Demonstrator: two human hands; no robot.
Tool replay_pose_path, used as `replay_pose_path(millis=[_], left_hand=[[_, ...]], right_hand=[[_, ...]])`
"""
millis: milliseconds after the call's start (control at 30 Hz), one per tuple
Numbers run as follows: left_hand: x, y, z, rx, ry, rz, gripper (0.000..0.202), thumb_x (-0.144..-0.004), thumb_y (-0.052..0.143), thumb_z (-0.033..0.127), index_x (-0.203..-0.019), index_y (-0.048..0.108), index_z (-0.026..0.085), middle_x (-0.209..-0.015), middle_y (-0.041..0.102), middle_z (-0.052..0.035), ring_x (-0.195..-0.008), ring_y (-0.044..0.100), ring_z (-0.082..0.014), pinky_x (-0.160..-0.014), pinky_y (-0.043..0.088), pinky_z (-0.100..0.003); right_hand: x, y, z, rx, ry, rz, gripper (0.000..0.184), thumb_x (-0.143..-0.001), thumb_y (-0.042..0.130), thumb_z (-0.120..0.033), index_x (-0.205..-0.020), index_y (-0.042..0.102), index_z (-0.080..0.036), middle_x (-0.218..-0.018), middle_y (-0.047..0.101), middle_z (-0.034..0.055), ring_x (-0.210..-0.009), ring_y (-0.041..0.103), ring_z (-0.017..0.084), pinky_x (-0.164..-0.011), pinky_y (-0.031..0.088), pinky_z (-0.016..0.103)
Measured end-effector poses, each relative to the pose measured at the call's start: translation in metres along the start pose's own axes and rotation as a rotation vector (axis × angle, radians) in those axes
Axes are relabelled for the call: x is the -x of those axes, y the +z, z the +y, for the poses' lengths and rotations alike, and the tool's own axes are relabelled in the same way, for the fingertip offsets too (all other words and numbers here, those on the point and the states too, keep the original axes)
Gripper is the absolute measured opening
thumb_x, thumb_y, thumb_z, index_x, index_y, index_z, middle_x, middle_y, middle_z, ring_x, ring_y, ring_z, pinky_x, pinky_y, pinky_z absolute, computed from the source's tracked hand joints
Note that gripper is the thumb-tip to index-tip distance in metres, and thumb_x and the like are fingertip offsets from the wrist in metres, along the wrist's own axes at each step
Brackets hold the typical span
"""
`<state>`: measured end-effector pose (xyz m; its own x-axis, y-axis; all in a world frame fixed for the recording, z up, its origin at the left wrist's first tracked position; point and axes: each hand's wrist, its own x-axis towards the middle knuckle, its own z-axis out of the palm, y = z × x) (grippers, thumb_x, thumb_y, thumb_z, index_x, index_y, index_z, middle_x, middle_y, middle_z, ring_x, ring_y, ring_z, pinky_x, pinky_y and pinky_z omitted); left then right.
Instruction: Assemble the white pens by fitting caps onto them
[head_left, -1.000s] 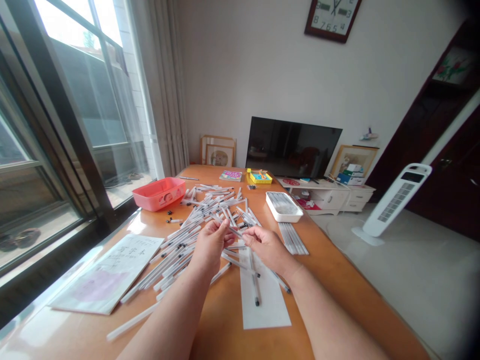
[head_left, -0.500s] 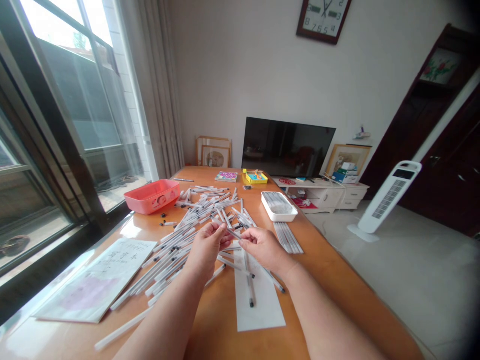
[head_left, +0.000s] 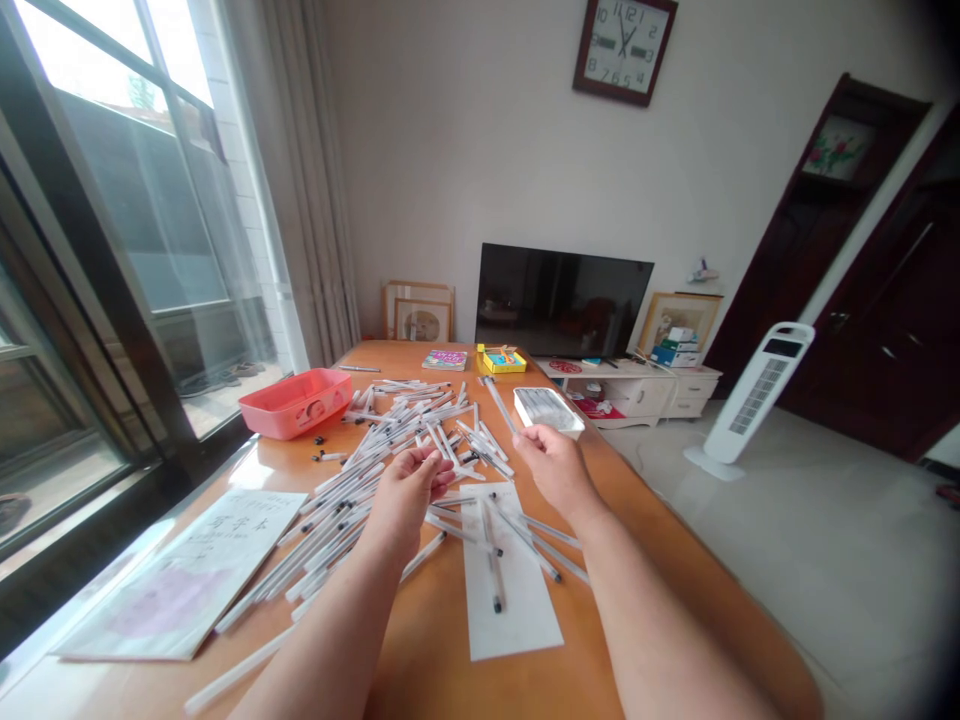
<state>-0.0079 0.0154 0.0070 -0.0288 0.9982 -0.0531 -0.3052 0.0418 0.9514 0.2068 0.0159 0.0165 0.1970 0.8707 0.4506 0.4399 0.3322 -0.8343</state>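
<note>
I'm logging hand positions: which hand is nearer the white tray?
Right. The right hand, holding a pen, is just on the near side of the white tray; the left hand is farther off to its left, by the scattered pens.

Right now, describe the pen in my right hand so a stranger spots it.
On the brown table stands a white tray. Left of it, a slim grey pen juts from the right hand. Unlike the scattered pens, this one is held.

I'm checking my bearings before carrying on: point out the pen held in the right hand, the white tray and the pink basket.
Held pen [head_left: 501, 406]: head view, middle of the barrel.
White tray [head_left: 574, 429]: head view, near-right wall.
Pink basket [head_left: 280, 420]: head view, front wall.
</note>
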Motion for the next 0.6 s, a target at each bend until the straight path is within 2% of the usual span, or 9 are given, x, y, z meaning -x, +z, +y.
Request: replay_pose_path(millis=[100,200,400,600], left_hand=[[-0.001,-0.002,-0.001,-0.004,0.019,0.001,0.038,-0.078,0.075,0.039,-0.103,0.062,0.014,-0.091,0.073,-0.0115,-0.073,0.068,-0.0159,-0.069,0.052,-0.027],[-0.002,-0.003,-0.002,-0.007,0.031,-0.010,0.038,-0.078,0.075,0.040,-0.102,0.062,0.014,-0.092,0.073,-0.0121,-0.076,0.069,-0.0164,-0.071,0.053,-0.028],[-0.002,-0.004,-0.001,-0.008,0.028,-0.016,0.039,-0.077,0.076,0.041,-0.101,0.062,0.014,-0.092,0.072,-0.0115,-0.076,0.069,-0.0164,-0.071,0.053,-0.028],[0.000,-0.002,0.001,0.008,0.018,-0.021,0.038,-0.075,0.078,0.041,-0.098,0.061,0.015,-0.090,0.071,-0.0087,-0.077,0.069,-0.0160,-0.070,0.052,-0.026]], right_hand=[[-0.011,-0.019,-0.004,0.044,0.007,0.255,0.033,-0.083,0.061,-0.048,-0.088,0.073,-0.017,-0.075,0.070,0.0021,-0.070,0.059,0.017,-0.067,0.044,0.026],[-0.022,-0.039,0.000,0.054,0.031,0.391,0.038,-0.081,0.061,-0.049,-0.093,0.075,-0.016,-0.084,0.074,0.0052,-0.078,0.063,0.020,-0.070,0.045,0.028],[-0.034,-0.066,0.026,0.169,0.181,0.318,0.040,-0.078,0.060,-0.047,-0.094,0.076,-0.014,-0.087,0.075,0.0074,-0.080,0.065,0.022,-0.068,0.045,0.027],[-0.012,-0.089,0.065,0.305,0.326,0.245,0.030,-0.071,0.063,-0.042,-0.080,0.074,-0.016,-0.068,0.069,0.0033,-0.063,0.059,0.018,-0.057,0.041,0.025]])
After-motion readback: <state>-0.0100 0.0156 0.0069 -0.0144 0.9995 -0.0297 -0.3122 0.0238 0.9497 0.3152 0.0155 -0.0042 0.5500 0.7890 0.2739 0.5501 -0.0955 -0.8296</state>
